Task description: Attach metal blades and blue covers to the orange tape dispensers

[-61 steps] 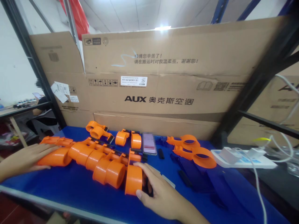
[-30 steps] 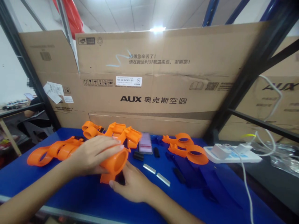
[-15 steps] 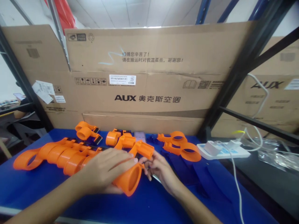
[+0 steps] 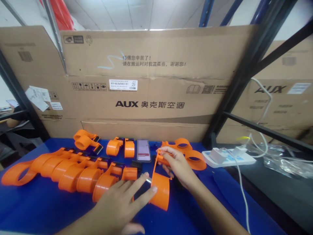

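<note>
My right hand (image 4: 174,164) is closed on the upper arm of an orange tape dispenser (image 4: 160,192), whose ring hangs lowest. My left hand (image 4: 122,202) is open with fingers stretched out, one fingertip at the ring of that dispenser. Partly hidden behind its fingers is another orange dispenser end (image 4: 129,173). To the left, a row of orange tape dispensers (image 4: 69,178) lies side by side, several with dark end pieces. A silver strip (image 4: 147,178) shows between my left fingers and the held dispenser.
A phone (image 4: 143,150) lies behind my hands, beside two dispensers (image 4: 129,148). Two more (image 4: 83,141) sit back left. Orange dispenser frames (image 4: 195,160) lie behind my right hand. A white power strip (image 4: 228,157) with cables stands right. Cardboard (image 4: 146,127) walls the back.
Dispensers first held in both hands were turned and brought right. My left hand has let go and spread its fingers; my right hand now holds one dispenser by its arm. The view has shifted right.
</note>
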A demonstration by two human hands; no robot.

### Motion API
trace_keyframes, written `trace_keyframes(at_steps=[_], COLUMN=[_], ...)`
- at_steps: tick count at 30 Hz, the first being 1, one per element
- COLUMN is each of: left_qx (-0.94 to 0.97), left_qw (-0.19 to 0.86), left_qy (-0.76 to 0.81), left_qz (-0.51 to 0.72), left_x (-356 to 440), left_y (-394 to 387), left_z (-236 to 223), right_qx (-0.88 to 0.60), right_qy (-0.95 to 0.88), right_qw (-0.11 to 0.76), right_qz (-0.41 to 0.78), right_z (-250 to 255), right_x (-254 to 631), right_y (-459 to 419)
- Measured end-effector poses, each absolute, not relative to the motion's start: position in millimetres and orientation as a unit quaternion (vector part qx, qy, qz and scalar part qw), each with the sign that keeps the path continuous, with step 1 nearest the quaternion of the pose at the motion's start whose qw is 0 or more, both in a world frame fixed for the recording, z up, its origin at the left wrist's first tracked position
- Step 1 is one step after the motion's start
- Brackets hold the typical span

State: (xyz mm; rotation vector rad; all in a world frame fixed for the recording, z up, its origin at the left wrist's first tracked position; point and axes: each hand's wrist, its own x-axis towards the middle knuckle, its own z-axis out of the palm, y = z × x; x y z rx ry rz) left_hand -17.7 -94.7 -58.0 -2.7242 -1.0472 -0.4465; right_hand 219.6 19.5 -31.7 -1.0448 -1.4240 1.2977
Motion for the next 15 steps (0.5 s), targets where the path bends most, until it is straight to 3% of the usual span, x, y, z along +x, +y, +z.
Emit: trace_keyframes(at_steps=[4,7,13,15], left_qx=[-0.916,-0.915,-0.669,-0.600], left_qw=[0.067,-0.010,-0.372,-0.499], left_qy=[-0.373,-0.360,-0.497,-0.471], left_qz=[-0.134,-0.180,-0.408,-0.412], left_x=[-20,-24,8,28], left_y=[-93,-94,-69,-51], left_z=[-70,-59,-19,-15], right_qx=[-0.426,-0.421,-0.364,-0.347], right_qy=[-0.571,-0.568,-0.573,-0.599], right_qw=[0.458,0.457,0.526,0.539], right_qz=[0.531,0.540,0.512,0.481], right_z=[-29,-32,-32,-30], right_x=[226,222,212,210], right_y=[35,40,38,34])
